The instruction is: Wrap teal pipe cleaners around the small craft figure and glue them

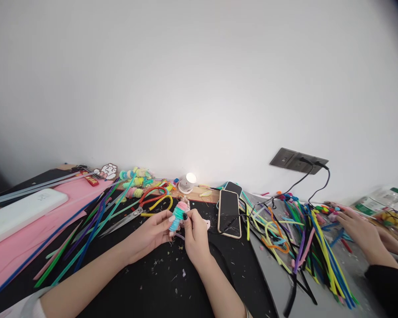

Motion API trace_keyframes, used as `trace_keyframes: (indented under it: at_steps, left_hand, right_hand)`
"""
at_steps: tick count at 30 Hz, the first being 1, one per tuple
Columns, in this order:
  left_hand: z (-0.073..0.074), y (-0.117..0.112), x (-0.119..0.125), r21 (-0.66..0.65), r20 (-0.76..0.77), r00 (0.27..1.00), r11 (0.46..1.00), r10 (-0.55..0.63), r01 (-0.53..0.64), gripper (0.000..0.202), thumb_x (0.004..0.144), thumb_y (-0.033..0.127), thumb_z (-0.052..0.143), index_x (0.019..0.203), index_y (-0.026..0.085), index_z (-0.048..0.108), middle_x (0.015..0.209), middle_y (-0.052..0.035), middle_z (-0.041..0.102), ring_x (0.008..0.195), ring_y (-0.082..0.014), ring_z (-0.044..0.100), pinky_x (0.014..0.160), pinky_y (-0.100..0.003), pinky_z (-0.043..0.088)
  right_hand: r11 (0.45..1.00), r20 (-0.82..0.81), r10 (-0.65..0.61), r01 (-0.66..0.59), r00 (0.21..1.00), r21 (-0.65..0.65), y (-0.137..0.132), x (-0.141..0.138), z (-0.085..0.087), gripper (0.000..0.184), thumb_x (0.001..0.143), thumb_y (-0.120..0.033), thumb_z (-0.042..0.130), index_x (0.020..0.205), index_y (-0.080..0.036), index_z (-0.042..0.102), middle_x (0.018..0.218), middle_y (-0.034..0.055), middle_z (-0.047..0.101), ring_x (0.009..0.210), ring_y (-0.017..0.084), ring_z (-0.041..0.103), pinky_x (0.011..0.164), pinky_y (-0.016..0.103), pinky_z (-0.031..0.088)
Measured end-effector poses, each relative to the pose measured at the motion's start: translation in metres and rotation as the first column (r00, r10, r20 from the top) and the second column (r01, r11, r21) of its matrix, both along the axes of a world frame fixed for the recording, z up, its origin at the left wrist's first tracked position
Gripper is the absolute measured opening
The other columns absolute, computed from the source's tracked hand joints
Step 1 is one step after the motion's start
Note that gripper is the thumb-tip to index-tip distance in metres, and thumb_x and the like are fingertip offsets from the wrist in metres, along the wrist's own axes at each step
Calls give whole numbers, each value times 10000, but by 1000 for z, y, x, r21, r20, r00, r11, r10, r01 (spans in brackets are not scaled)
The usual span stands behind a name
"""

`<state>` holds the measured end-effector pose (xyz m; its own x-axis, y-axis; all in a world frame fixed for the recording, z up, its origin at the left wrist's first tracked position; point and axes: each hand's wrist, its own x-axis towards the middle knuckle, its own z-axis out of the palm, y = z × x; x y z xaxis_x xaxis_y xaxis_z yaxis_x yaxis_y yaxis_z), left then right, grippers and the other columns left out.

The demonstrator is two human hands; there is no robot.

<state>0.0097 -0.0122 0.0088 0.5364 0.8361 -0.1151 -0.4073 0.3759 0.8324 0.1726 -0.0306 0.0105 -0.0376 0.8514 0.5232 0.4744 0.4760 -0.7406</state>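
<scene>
Left hand [154,229]: thumb and fingers closed about the lower left of a small wound piece [178,216], pink above, green and blue below. Right hand [197,238]: drawn in narrow at the other side, thumb on the coils; whether it also pinched a loose end, could not tell. Piece was held up between them, tilted, over the black surface [152,287].

On handling: best done, I judged, with the left as a steady clamp and the right working lightly, coils snug but not crushed, sharp wire ends tucked inward.

Left of the hands: scissors [125,222], blades apart, best kept clear of the wrist. Behind them, similar fuzzy pieces [137,181]. Beyond the hands, a glowing cup [187,182]; to the right, a phone [229,212]. Far right, a co-worker's hand [360,227].
</scene>
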Motion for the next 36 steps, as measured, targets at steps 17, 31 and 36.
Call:
trace_keyframes:
  at_steps: [17,31,36]
  left_hand:
    - [7,-2,-1,-59,36,998,997,-48,50,319,796,488,855,886,212,723,730,24,530,650,-122,464,644,-257,445]
    - [7,-1,-1,-86,74,995,993,-68,75,355,772,495,878,872,182,745,712,27,521,617,-89,408,604,-198,410]
    - [6,-1,-2,-79,70,995,994,-65,70,343,769,475,888,888,184,750,734,21,536,620,-85,406,608,-195,416]
  right_hand:
    - [1000,-27,17,-18,999,-17,-1,0,1,262,1032,-346,392,784,-260,404,705,-16,515,622,170,499,583,256,415]
    - [995,-110,66,-75,992,-73,1,1,-3,203,1026,-353,431,845,-263,425,728,-22,486,638,173,501,580,244,432]
    - [990,-205,92,-112,974,-90,3,1,-8,105,1005,-339,477,942,-259,453,785,-16,525,669,174,543,629,262,470]
